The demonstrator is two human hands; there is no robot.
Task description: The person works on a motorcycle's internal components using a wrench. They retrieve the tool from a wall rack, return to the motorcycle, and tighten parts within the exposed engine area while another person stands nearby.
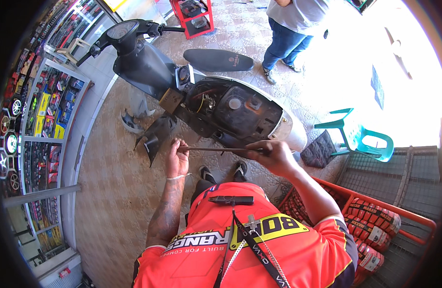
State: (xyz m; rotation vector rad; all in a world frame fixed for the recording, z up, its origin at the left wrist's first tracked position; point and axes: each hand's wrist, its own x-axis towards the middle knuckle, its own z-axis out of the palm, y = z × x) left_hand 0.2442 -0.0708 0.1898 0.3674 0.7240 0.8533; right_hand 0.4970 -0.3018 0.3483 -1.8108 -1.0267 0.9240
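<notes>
Between my two hands stretches a thin, straight brown strip (212, 149), seen almost edge-on, so its kind is unclear. My left hand (177, 152) pinches its left end with fingers and thumb. The other end is gripped in my right hand (274, 156), whose fingers hide part of it. Just beyond my hands stands a motor scooter (149, 67) with its seat off and its under-seat bay bare. The dark seat (218, 60) lies on the floor on the scooter's far side. Loose dark body panels (156, 137) rest on the floor near my left hand.
A teal plastic chair (360, 137) stands at right beside a dark cloth (319, 150). Nearer is a red rack (413, 213) of wrapped tyres. Glass display shelves (55, 103) line the left. Another person (290, 33) stands beyond the scooter, near a red cart (194, 19).
</notes>
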